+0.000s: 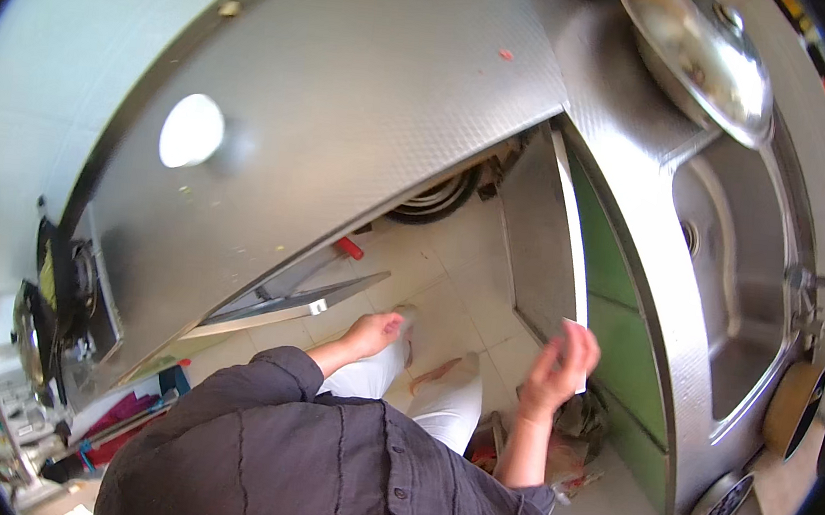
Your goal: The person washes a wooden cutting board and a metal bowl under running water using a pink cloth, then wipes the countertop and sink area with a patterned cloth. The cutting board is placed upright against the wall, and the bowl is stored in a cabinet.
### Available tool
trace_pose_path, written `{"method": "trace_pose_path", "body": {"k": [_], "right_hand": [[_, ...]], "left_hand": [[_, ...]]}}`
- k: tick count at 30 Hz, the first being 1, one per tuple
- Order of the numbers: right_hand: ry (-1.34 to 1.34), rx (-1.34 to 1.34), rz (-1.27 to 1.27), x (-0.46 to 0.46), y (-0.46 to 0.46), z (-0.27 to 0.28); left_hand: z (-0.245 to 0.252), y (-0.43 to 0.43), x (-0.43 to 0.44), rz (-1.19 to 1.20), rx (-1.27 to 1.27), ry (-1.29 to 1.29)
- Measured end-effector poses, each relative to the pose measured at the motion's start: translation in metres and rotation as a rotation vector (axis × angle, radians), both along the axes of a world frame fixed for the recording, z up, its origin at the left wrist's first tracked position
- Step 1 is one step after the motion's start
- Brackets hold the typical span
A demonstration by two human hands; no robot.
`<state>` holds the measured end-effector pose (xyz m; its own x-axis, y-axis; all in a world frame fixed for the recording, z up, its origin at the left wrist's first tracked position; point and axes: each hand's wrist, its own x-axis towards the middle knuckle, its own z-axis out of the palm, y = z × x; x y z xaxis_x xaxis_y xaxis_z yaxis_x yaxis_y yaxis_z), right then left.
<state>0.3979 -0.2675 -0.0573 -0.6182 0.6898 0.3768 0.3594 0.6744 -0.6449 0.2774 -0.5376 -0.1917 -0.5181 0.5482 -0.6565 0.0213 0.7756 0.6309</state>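
Note:
My right hand (561, 360) is at the outer edge of an open cabinet door (545, 226), its fingers bent around the pale rim. My left hand (374, 333) hangs in front of my legs with the fingers curled, and I see nothing in it. To its left, a second cabinet door (294, 307) also stands open under the counter. Between the two doors, dark round cookware (439, 201) shows partly under the counter edge. A red handle (349, 248) sticks out beside the left door.
The steel countertop (371, 80) carries a white bowl (192, 130) and small food scraps. A lidded steel pan (704, 62) stands by the sink (708, 243). Green panels (611, 308) line the counter front at right. A filled plastic bag (575, 433) lies on the floor near my right arm.

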Motion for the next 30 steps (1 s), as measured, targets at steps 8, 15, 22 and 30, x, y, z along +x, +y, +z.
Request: {"method": "trace_pose_path", "body": {"k": [8, 15, 22, 30], "right_hand": [[-0.762, -0.266, -0.026, 0.036, 0.010, -0.012], [-0.791, -0.472, 0.178, -0.047, -0.088, -0.018], [-0.943, -0.878, 0.259, -0.151, -0.133, -0.021], [-0.986, -1.026, 0.342, -0.165, -0.125, 0.000]], "left_hand": [[0.132, -0.044, -0.033, -0.137, 0.048, -0.050], [0.220, -0.073, -0.151, 0.909, 0.750, -0.348], [0.210, -0.118, -0.271, 1.592, 0.889, -0.446], [0.184, -0.131, -0.300, 1.581, 0.894, -0.424]]}}
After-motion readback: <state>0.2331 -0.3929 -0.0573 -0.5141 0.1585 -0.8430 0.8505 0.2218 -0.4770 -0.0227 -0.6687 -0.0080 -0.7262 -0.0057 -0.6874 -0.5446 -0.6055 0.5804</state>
